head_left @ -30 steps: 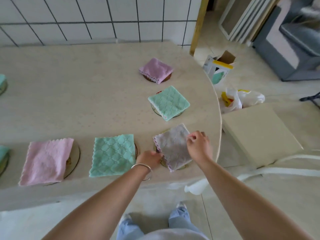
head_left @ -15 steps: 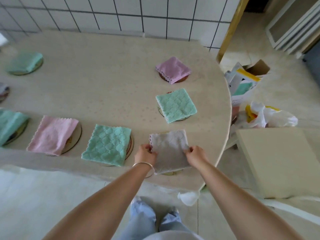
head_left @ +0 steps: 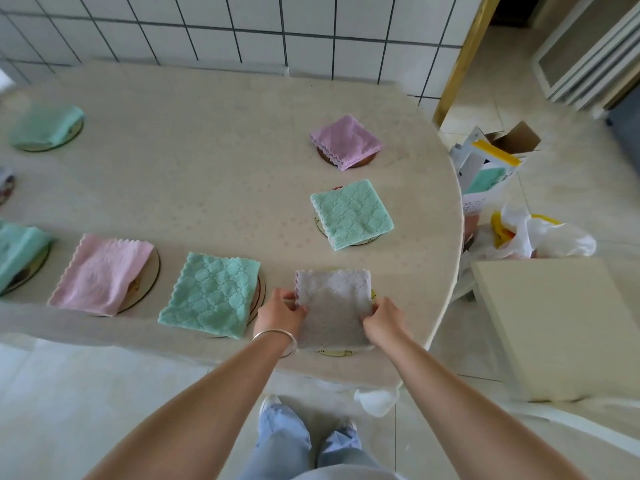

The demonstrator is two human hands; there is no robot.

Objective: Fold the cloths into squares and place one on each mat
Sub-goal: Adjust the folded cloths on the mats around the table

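Head view
Table (head_left: pixel 207 161): beige, rounded at the right end, set against a white tiled wall.
Grey cloth (head_left: pixel 332 306): folded square, flat at the near table edge, on a round mat (head_left: pixel 337 353) of which only a yellow sliver shows at the near side.
Left hand (head_left: pixel 278 315): at the cloth's left edge, fingers curled and pinching that edge; silver bangle (head_left: pixel 277 336) on the wrist.
Right hand (head_left: pixel 382 322): at the cloth's right edge, fingertips curled onto it, pinching the fabric.
Green cloth (head_left: pixel 211 294): folded, just left of the grey one, covering most of its mat.
Pink cloth (head_left: pixel 102 273): further left, overhanging its mat to the left.
Second green cloth (head_left: pixel 351 214): square, behind the grey one, on a mat.
Purple cloth (head_left: pixel 346 142): furthest back on the right, on a brown mat.
Far left: more green cloths on mats, partly cut off by the frame edge.
Floor at right: open cardboard box (head_left: pixel 491 164), white plastic bag (head_left: pixel 540 237), pale flat board (head_left: pixel 561 323).
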